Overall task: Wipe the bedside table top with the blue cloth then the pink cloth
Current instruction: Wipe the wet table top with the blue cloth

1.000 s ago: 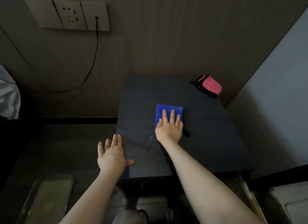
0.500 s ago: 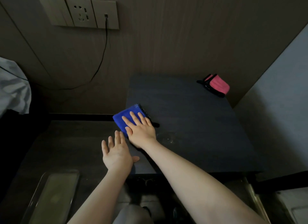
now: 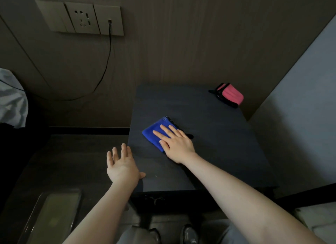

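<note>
A dark bedside bench (image 3: 209,153) stands in the corner of a dim room, its top wide and bare except for two cloths. Behind it runs a brown panelled wall with a socket plate (image 3: 81,18) and a black cable (image 3: 107,62) drooping down from it.

A person stands at the near edge, both bare arms stretched forward. The right hand (image 3: 176,143) lies flat, palm down and fingers spread, pressing on the blue cloth (image 3: 156,133). The cloth is a folded square, turned like a diamond, with a black edging along its far side, and it sits on the left half of the bench top, near the left edge. The left hand (image 3: 123,167) is open and holds nothing; it sits at the near left corner of the bench, though whether it touches the top cannot be told.

The pink cloth (image 3: 231,96) lies folded in the far right corner, close to the wall, with black trim showing on its left side. It is well apart from both hands and lies away to the right and farther back, so the right hand is the nearer one to reach it. Most of the bench top stretches between the blue cloth and the pink one.
</note>
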